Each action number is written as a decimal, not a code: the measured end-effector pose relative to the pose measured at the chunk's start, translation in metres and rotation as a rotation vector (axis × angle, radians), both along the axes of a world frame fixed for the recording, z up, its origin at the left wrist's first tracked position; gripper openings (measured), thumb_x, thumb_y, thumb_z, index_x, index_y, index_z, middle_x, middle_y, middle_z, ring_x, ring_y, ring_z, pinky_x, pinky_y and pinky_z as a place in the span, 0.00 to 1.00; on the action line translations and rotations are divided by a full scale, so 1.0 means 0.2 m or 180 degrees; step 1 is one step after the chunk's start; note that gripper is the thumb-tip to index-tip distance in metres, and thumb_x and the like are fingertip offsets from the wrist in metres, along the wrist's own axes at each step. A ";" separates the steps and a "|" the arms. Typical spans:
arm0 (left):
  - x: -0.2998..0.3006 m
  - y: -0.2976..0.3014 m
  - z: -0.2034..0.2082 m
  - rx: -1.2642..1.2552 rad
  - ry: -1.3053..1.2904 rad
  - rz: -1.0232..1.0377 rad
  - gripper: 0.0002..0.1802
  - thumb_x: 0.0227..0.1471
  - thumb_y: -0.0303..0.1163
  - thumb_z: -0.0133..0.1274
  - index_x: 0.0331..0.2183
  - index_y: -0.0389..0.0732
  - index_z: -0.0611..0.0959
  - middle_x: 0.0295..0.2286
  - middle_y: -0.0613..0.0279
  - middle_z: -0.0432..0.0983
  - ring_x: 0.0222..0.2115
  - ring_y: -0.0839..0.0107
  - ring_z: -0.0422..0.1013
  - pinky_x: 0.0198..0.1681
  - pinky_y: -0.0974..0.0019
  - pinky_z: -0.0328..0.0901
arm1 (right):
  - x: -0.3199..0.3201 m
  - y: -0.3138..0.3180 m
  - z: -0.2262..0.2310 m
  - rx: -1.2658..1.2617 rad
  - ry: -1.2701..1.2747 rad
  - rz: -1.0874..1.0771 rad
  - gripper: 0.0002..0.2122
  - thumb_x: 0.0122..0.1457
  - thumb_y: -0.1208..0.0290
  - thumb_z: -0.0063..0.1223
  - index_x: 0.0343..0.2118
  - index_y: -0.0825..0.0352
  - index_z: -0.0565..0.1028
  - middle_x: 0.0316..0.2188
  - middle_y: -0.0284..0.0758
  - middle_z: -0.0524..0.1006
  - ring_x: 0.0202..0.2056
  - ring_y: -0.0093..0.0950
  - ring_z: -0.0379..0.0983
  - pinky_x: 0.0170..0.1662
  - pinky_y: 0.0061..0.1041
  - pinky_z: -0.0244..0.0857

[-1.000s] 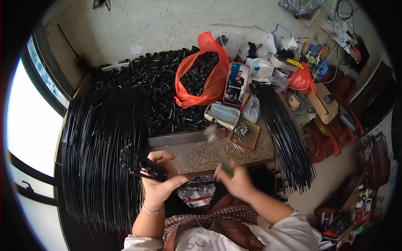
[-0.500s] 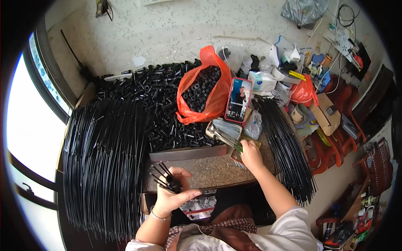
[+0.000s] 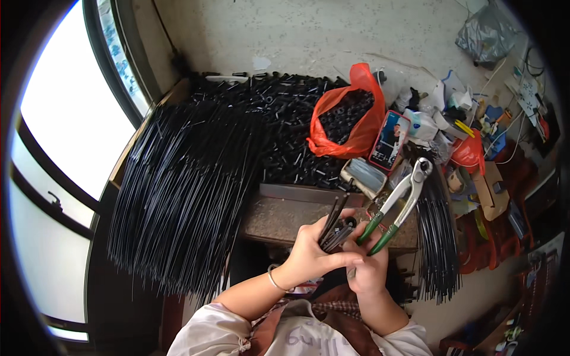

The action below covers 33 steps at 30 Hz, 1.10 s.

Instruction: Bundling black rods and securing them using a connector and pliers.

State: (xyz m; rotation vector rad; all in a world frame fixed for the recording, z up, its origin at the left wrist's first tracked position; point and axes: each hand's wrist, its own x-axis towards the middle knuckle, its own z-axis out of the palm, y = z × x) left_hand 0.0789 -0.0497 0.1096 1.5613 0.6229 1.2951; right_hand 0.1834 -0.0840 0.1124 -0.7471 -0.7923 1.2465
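Note:
My left hand (image 3: 320, 252) is closed round a small bundle of thin black rods (image 3: 332, 222), whose tips stick up past my fingers. A round black end piece shows among them. In my right hand (image 3: 368, 270) is a pair of pliers (image 3: 422, 169) with a silver head and green handles. The handles are spread apart and the head points up and away from me. Both hands are close together above the near edge of the table, my left thumb lying across in front of the right hand. The right fingertips are partly hidden.
Long black rods (image 3: 184, 190) hang over the table's left side, more (image 3: 439, 243) at the right. Loose black fittings (image 3: 291, 136) fill the back behind a low strip (image 3: 309, 194). Beyond are a red bag (image 3: 371, 124), phone (image 3: 389, 139) and open box (image 3: 362, 178).
My right hand has come back from beside the box toward my left hand, now with the pliers lifted. The view has swung, so the table sits further right.

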 end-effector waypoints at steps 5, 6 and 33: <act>-0.04 -0.08 0.00 -0.0204 -0.0043 0.0260 0.35 0.22 0.33 0.62 0.38 0.33 0.68 0.13 0.76 0.59 0.15 0.88 0.54 0.18 0.83 0.51 | -0.07 -0.08 -0.02 0.0154 -0.0048 0.0053 0.10 0.41 0.82 0.47 0.27 0.68 0.60 0.23 0.32 0.64 0.26 0.17 0.62 0.31 0.15 0.56; -0.05 -0.08 0.00 -0.0197 -0.0063 0.0244 0.35 0.22 0.33 0.62 0.38 0.33 0.68 0.13 0.76 0.59 0.15 0.88 0.54 0.19 0.83 0.51 | -0.07 -0.08 -0.02 0.0258 -0.0048 0.0035 0.10 0.41 0.82 0.47 0.27 0.68 0.60 0.23 0.32 0.65 0.26 0.18 0.62 0.31 0.15 0.56; -0.33 0.04 0.00 -0.0086 -0.1207 -0.0424 0.40 0.21 0.32 0.62 0.40 0.29 0.62 0.10 0.73 0.61 0.12 0.87 0.56 0.15 0.82 0.50 | 0.18 -0.18 -0.03 -0.0776 -0.2658 0.2648 0.11 0.49 0.76 0.40 0.35 0.74 0.65 0.19 0.33 0.68 0.16 0.17 0.64 0.18 0.13 0.57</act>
